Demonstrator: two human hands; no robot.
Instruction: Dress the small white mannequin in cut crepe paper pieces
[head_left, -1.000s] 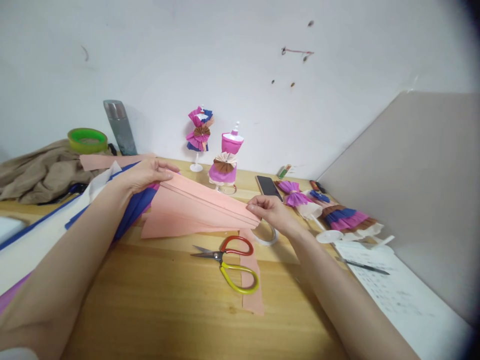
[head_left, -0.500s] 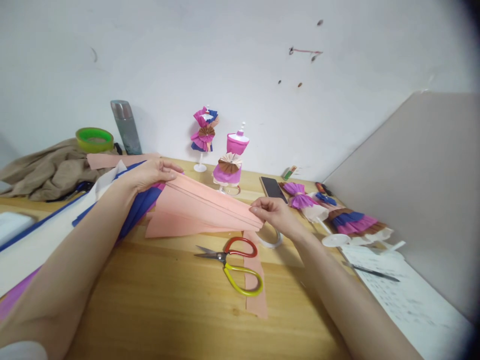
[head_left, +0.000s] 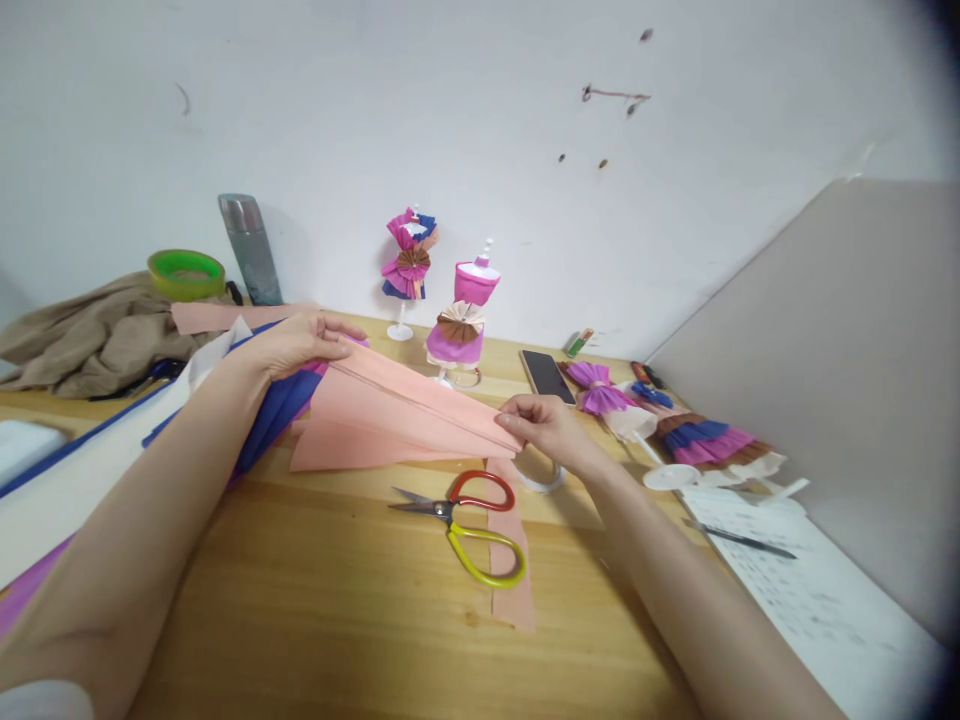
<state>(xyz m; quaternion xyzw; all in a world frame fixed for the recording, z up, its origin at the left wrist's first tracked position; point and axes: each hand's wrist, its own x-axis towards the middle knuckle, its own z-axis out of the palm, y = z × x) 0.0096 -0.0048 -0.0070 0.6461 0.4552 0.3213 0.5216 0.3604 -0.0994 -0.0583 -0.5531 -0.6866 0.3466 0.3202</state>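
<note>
A peach crepe paper sheet (head_left: 397, 405) stretches between my hands, its upper edge folded over in a narrow strip. My left hand (head_left: 304, 345) pinches the fold at its far left end. At the right end, the fingers of my right hand (head_left: 544, 425) are closed on the same fold. Below the sheet lie scissors (head_left: 442, 510) with one red and one yellow handle, blades slightly apart. Their handles rest across a loose peach paper strip (head_left: 510, 570). Beside my right hand is a roll of white tape (head_left: 551, 480), partly hidden.
Two small dress forms in paper outfits, one (head_left: 411, 265) behind the other (head_left: 466, 310), stand near the wall. A phone (head_left: 547, 377), more paper dresses (head_left: 705, 440) and a written sheet (head_left: 810, 580) with a pen lie right. Blue paper (head_left: 281, 420), cloth, green tape and a flask (head_left: 251, 255) are left.
My right hand has shifted slightly left, and the fold along the peach paper's upper edge looks a little different. Both hands keep their grip; the scissors stay put.
</note>
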